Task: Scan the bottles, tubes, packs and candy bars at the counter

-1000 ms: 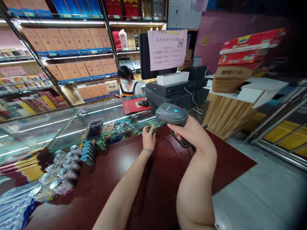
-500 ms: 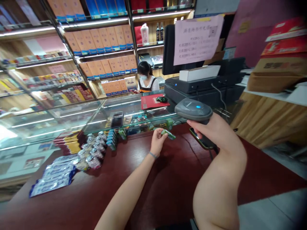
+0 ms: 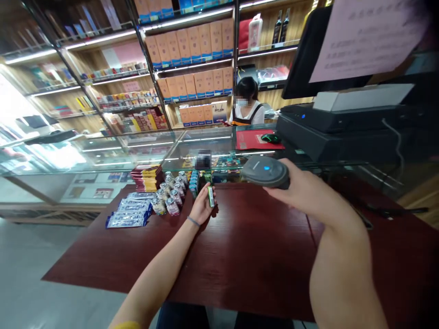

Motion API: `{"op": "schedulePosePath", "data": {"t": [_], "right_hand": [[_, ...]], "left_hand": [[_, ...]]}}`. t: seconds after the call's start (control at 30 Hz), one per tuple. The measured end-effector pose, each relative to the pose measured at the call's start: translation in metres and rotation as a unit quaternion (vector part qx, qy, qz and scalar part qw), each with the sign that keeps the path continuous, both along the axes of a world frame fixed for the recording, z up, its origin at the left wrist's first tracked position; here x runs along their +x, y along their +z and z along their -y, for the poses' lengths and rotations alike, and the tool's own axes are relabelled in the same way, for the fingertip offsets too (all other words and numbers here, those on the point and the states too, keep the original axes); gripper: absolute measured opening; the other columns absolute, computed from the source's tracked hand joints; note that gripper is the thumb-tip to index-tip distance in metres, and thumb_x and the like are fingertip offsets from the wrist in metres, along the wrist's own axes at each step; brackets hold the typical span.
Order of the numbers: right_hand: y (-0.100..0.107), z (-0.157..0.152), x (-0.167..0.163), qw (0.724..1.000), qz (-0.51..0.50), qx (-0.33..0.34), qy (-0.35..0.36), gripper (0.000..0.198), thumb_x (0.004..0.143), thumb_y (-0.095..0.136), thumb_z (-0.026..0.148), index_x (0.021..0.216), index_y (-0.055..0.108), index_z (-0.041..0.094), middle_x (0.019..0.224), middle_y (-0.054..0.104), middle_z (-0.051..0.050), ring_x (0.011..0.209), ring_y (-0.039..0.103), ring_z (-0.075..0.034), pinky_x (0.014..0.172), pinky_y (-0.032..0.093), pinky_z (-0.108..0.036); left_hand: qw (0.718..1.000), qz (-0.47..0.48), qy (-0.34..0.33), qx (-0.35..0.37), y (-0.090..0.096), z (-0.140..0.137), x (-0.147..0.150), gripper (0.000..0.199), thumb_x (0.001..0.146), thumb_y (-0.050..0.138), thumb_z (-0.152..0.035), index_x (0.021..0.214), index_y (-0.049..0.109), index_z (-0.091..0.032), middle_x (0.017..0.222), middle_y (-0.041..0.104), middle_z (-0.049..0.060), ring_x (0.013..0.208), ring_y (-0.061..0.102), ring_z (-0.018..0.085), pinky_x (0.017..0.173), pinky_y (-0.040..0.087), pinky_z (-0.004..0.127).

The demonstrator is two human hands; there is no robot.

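Grey scanner [image 3: 262, 172] in right hand's fingers [image 3: 280, 195]

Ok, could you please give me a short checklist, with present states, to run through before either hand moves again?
1. Left hand holding the small green box: ok.
2. Right hand gripping the scanner: ok.
3. Blue light lit on the scanner: ok.
4. Scanner and box apart, not touching: ok.
5. Printing on the box readable: cannot tell, too small.
6. Jars standing upright on the table: ok.
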State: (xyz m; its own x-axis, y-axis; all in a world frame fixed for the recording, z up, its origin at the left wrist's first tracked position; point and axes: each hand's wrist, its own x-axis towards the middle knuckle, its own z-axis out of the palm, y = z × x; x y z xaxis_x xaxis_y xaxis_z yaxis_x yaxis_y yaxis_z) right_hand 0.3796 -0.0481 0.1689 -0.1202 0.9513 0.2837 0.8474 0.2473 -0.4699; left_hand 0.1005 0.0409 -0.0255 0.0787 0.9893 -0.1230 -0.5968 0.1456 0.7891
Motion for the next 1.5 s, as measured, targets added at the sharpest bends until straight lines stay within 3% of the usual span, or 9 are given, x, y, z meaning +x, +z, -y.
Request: {"op": "schedulePosePath", "data": {"t": [0.17,0.47,0.73,0.87,1.03,1.33,1.5], "right_hand": [[-0.001,0.008,-0.039,0.984,0.155,-0.06,0.063,0.04,0.075,0.066,0.035,0.114,0.06,0.028,0.068,0.071,0.001,0.06,0.067,-0.025,0.052,0.036,-0.029],[-0.002,0.019,-0.073,0.949,0.256,-0.14,0.12,0.025,0.076,0.059,0.032,0.1,0.054,0.028,0.074,0.072,0.0,0.063,0.067,-0.025,0.052,0.028,-0.03],[-0.003,0.019,-0.075,0.944,0.28,-0.133,0.115,0.023,0.078,0.061,0.033,0.1,0.056,0.028,0.08,0.074,-0.001,0.071,0.071,-0.028,0.057,0.035,-0.031],[-0.002,0.022,-0.077,0.958,0.247,-0.092,0.114,0.018,0.082,0.061,0.038,0.098,0.059,0.029,0.084,0.076,-0.001,0.077,0.073,-0.028,0.061,0.039,-0.033],[-0.001,0.027,-0.075,0.96,0.232,-0.089,0.125,0.012,0.081,0.06,0.035,0.092,0.057,0.03,0.078,0.075,0.002,0.07,0.072,-0.026,0.058,0.036,-0.032],[-0.001,0.027,-0.064,0.958,0.259,-0.074,0.103,0.022,0.08,0.064,0.036,0.099,0.057,0.028,0.074,0.073,0.0,0.068,0.072,-0.028,0.055,0.035,-0.032],[-0.003,0.023,-0.051,0.968,0.239,-0.044,0.064,0.041,0.08,0.066,0.043,0.118,0.06,0.029,0.077,0.075,-0.003,0.071,0.073,-0.032,0.058,0.042,-0.034]], "left_hand": [[0.999,0.029,0.028,-0.012,-0.005,-0.007,-0.008,0.044,0.092,0.071,-0.034,0.134,0.062,-0.025,0.122,0.07,0.008,0.082,0.067,0.012,0.059,0.055,0.019],[0.996,0.08,0.014,-0.025,-0.015,-0.013,-0.014,0.045,0.093,0.07,-0.034,0.137,0.062,-0.027,0.122,0.071,0.007,0.082,0.068,0.012,0.063,0.056,0.02],[0.992,0.124,0.013,-0.033,-0.012,-0.013,-0.013,0.037,0.094,0.068,-0.026,0.131,0.065,-0.024,0.113,0.073,0.004,0.077,0.068,0.009,0.062,0.055,0.018],[0.989,0.143,0.004,-0.032,-0.017,-0.015,-0.014,0.034,0.096,0.065,-0.024,0.13,0.065,-0.024,0.109,0.074,0.003,0.08,0.069,0.009,0.068,0.057,0.019],[0.99,0.141,-0.001,-0.025,-0.02,-0.016,-0.015,0.028,0.097,0.064,-0.026,0.125,0.067,-0.024,0.11,0.073,0.003,0.081,0.069,0.009,0.068,0.055,0.02],[0.99,0.127,0.017,-0.055,-0.007,-0.01,-0.013,0.033,0.096,0.065,-0.026,0.129,0.065,-0.024,0.107,0.073,0.003,0.078,0.067,0.01,0.061,0.054,0.02],[0.997,0.064,0.05,-0.008,-0.006,-0.008,-0.009,0.049,0.086,0.077,-0.032,0.132,0.063,-0.025,0.11,0.072,0.004,0.081,0.067,0.011,0.062,0.053,0.02]]}}
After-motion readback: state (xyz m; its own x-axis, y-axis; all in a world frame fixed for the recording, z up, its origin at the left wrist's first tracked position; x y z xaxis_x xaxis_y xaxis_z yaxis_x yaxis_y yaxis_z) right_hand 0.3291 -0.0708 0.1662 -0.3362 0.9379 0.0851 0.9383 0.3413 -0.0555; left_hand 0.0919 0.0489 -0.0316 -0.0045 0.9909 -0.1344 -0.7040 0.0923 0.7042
